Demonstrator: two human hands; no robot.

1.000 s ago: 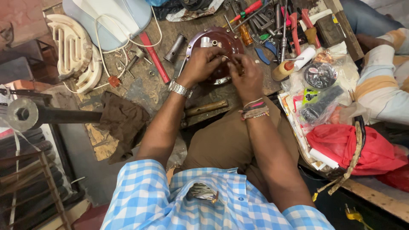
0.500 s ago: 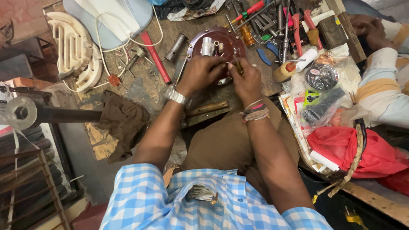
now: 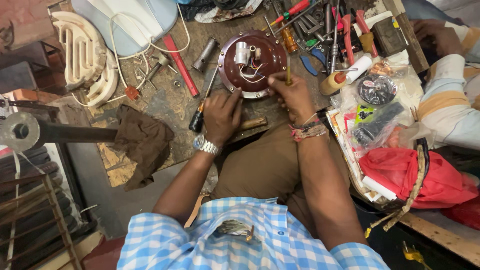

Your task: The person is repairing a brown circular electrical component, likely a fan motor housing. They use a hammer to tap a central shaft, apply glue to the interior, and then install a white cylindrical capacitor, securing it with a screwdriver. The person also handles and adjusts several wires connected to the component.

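Note:
A round maroon metal plate (image 3: 265,75) with a white cylinder and loose wires lies on the workbench in front of me. My right hand (image 3: 295,97) is at its lower right edge, closed on a thin amber-handled tool (image 3: 288,67) that stands upright. My left hand (image 3: 222,114), with a wristwatch, lies knuckles up just below the plate. Its fingers reach the black-handled screwdriver (image 3: 196,121) that lies on the bench. Whether they grip it is hidden.
Pliers, screwdrivers and other tools (image 3: 330,30) are heaped behind the plate. A red bar (image 3: 180,65), a metal tube (image 3: 205,48), a brown rag (image 3: 142,142) and white plastic parts (image 3: 82,52) lie left. Another person's striped sleeve (image 3: 445,100) and a red bag (image 3: 425,175) are right.
My left hand has come off the plate and moved down-left to the screwdriver handle. My right hand has slid to the plate's right edge, uncovering the wires and white cylinder.

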